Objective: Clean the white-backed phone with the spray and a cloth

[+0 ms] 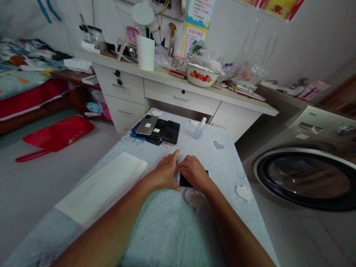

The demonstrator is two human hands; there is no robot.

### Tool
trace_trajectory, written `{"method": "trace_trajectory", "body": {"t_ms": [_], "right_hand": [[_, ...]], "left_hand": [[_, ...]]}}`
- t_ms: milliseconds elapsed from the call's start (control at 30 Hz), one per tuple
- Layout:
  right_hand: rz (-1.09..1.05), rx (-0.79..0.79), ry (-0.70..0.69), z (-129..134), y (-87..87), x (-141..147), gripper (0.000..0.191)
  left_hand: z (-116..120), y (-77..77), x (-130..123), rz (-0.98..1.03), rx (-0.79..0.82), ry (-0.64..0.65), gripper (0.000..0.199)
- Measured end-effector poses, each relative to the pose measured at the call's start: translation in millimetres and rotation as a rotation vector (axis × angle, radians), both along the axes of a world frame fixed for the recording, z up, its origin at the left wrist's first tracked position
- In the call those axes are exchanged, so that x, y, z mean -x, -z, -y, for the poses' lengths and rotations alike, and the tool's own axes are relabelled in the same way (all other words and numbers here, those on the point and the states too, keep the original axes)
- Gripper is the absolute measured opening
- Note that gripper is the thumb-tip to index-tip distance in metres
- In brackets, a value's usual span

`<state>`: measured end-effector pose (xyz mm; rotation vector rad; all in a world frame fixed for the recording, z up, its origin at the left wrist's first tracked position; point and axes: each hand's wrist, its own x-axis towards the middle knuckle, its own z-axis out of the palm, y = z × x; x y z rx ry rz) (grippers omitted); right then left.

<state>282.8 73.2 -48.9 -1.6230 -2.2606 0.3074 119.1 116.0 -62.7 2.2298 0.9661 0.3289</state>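
A phone with a dark screen and pale edges (pixel 183 181) lies flat on the cloth-covered table (pixel 167 237). My left hand (pixel 165 171) rests at the phone's left end, thumb and fingers spread apart, holding nothing. Over the screen, my right hand (pixel 193 171) has its fingers curled and pressed together near the phone's left end; what they hold, if anything, is hidden. Beyond my hands lies a pile of several phones (pixel 147 125), some with small white labels. A clear spray bottle (pixel 198 130) stands to the right of the pile.
Whitish sheets (pixel 104 187) lie on the table left of my hands. Behind stands a desk (pixel 164 89) with a white bin (pixel 146 53), a flowered bowl (pixel 202 75) and plastic bags. A washing machine (pixel 306 159) is at the right, a red bag (pixel 59 134) on the floor left.
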Motion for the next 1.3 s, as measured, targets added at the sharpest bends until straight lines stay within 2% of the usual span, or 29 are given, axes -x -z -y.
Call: {"method": "trace_trajectory", "body": {"t_ms": [233, 500, 800, 933, 1033, 1167, 1300], "right_hand": [[-0.002, 0.033, -0.096, 5.1, -6.3, -0.7, 0.012], [0.043, -0.008, 0.06, -2.1, -3.9, 4.8, 0.015], [-0.035, 0.027, -0.103, 9.3, -6.8, 1.1, 0.01], [-0.065, 0.054, -0.19, 14.0, -9.4, -0.2, 0.013], [-0.097, 0.075, -0.208, 15.6, -9.2, -1.2, 0.013], [-0.117, 0.063, -0.125, 14.0, -6.2, -1.0, 0.011], [-0.088, 0.01, 0.028, 10.7, -3.0, 0.2, 0.008]], "left_hand": [[-0.9, 2.8, 0.2, -0.01, -0.008, -0.002, 0.136], [0.0, -0.8, 0.4, 0.019, 0.006, -0.008, 0.131], [-0.7, -5.2, 2.1, -0.038, 0.004, 0.032, 0.126], [-2.4, -8.9, 3.3, -0.071, -0.013, 0.06, 0.112], [-3.6, -10.4, 4.1, -0.09, -0.036, 0.083, 0.092], [-4.9, -9.7, 5.2, -0.111, -0.069, 0.104, 0.067], [-5.2, -9.1, 5.6, -0.114, -0.081, 0.1, 0.063]]}}
